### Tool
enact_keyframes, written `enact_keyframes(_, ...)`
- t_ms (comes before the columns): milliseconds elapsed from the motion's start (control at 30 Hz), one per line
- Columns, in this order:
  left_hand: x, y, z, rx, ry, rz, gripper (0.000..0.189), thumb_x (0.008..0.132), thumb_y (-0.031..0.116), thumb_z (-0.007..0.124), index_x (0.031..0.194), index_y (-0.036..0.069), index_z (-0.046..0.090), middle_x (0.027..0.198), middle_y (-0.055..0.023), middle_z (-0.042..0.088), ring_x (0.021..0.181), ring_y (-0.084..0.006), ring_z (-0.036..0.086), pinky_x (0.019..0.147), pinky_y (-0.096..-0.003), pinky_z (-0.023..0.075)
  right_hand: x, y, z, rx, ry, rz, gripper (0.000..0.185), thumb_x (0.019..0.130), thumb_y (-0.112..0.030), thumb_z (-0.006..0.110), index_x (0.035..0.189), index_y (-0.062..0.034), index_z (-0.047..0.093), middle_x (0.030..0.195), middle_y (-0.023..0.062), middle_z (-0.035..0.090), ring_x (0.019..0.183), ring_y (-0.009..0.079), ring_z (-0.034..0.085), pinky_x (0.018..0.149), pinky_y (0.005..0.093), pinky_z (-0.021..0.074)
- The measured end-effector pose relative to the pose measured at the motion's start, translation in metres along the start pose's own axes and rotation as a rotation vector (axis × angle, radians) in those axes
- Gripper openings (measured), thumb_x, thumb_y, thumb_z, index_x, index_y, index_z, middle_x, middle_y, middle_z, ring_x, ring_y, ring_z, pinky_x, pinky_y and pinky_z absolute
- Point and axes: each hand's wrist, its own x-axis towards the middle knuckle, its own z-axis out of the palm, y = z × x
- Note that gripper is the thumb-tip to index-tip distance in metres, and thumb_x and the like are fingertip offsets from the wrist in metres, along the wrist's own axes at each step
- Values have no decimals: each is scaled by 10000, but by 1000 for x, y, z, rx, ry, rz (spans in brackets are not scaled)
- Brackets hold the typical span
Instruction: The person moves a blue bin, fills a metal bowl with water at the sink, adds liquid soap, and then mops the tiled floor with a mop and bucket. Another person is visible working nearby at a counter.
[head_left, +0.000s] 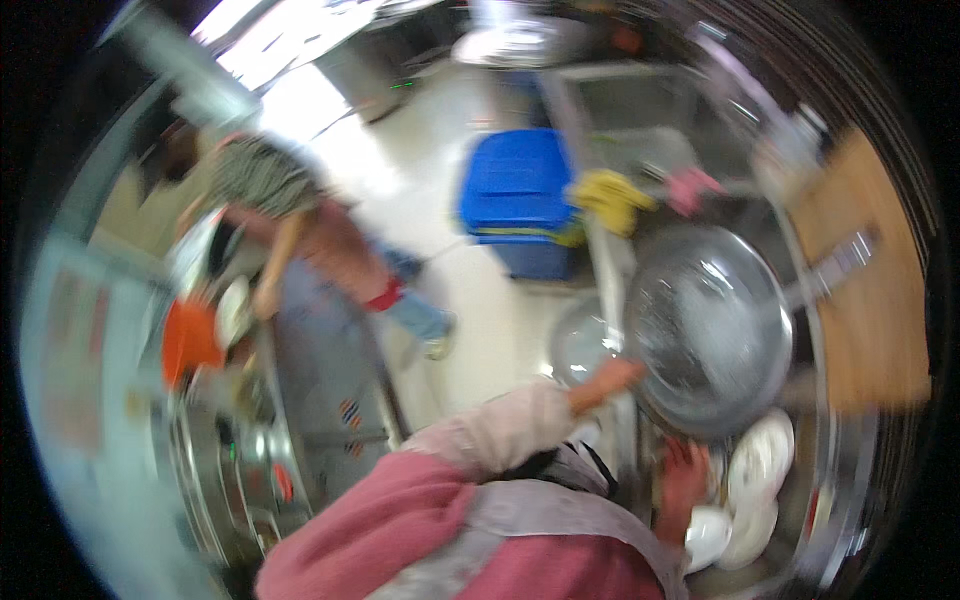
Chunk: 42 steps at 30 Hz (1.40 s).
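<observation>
A large round metal basin (709, 330) holding water, with pale foam or glare on its surface, is before me over the sink area. My left hand (611, 381) is closed at the basin's left rim. At the near rim is my right hand (684, 469), fingers up against or just under the edge; blur hides whether they grip it. A smaller metal bowl (577, 337) is partly hidden beyond my left hand. Beside my right hand are white plates (761, 457) and a white bowl (707, 536).
A yellow glove or cloth (611, 199) and a pink one (690, 187) lie at the sink's edge. A blue lidded bin (514, 187) stands on the floor. To the right is a wooden board (870, 300). Another person (300, 217) leans over a metal counter (322, 352) at left.
</observation>
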Motion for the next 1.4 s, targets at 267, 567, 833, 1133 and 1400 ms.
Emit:
enact_keyframes(267, 5, 3, 12, -274, 147, 209, 597, 644, 228, 581, 1170, 26, 386, 923, -192, 565, 849, -268, 546, 731, -358, 430, 45, -17, -59, -45, -213, 380, 460, 778, -415, 557, 1093, -82, 513, 997, 120, 536, 857, 171, 478, 764, 404, 386)
enact_keyframes(567, 2, 15, 13, -321, 198, 295, 512, 626, 182, 556, 1047, -64, 402, 902, -211, 560, 814, -303, 561, 708, -376, 434, 53, -35, -55, 262, -410, 800, 387, 776, -400, 552, 655, -104, 335, 603, 18, 302, 540, 137, 291, 536, 313, 293)
enact_keyframes(833, -4, 13, 10, -324, 191, 301, 539, 619, 173, 569, 1070, -64, 394, 965, -239, 539, 931, -330, 526, 801, -372, 408, 27, -24, -27, -6, -360, 417, 332, 842, -341, 468, 624, -104, 389, 548, 16, 323, 524, 133, 298, 523, 286, 286)
enact_keyframes(1133, -16, 23, 0, -231, 128, 162, 546, 640, 210, 572, 1080, -55, 386, 998, -237, 524, 962, -329, 507, 804, -364, 397, 38, -19, -33, -25, -121, 303, 256, 856, -292, 455, 754, -65, 514, 642, 64, 511, 599, 182, 430, 618, 308, 378)
enact_keyframes(1400, 5, 8, 14, -324, 154, 274, 565, 650, 214, 553, 1100, -68, 361, 994, -241, 517, 965, -342, 499, 802, -379, 394, 38, -25, -37, -149, 63, 338, 344, 853, -355, 431, 735, -53, 548, 696, 85, 567, 661, 208, 486, 682, 321, 402)
